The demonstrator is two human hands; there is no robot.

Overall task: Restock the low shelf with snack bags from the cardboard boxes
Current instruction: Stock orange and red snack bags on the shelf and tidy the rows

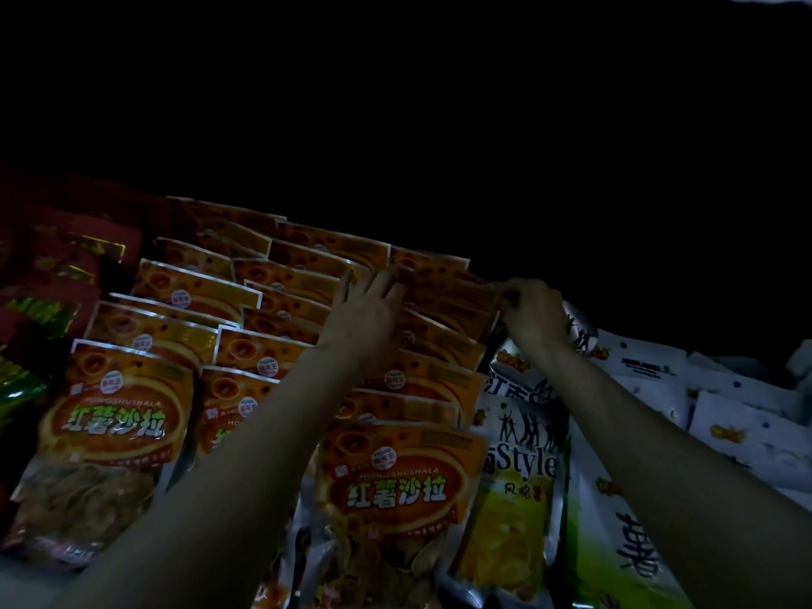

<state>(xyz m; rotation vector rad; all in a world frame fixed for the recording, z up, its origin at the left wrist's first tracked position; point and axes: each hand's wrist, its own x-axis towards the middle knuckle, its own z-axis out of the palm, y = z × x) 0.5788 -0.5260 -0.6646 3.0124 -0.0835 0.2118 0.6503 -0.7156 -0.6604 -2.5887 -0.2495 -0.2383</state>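
Three rows of orange snack bags point(397, 485) stand overlapped on the low shelf, running back into the dark. Both my arms reach deep over the right-hand row. My left hand point(367, 307) lies with straight fingers against the left side of an orange bag point(448, 292) near the back of that row. My right hand point(534, 307) pinches the same bag's right edge. No cardboard box is in view.
Silver and yellow-green bags point(518, 485) stand right of the orange rows, with white bags point(742, 424) further right. Dark red and green packets point(57, 265) lie at the far left. The space above and behind the shelf is black.
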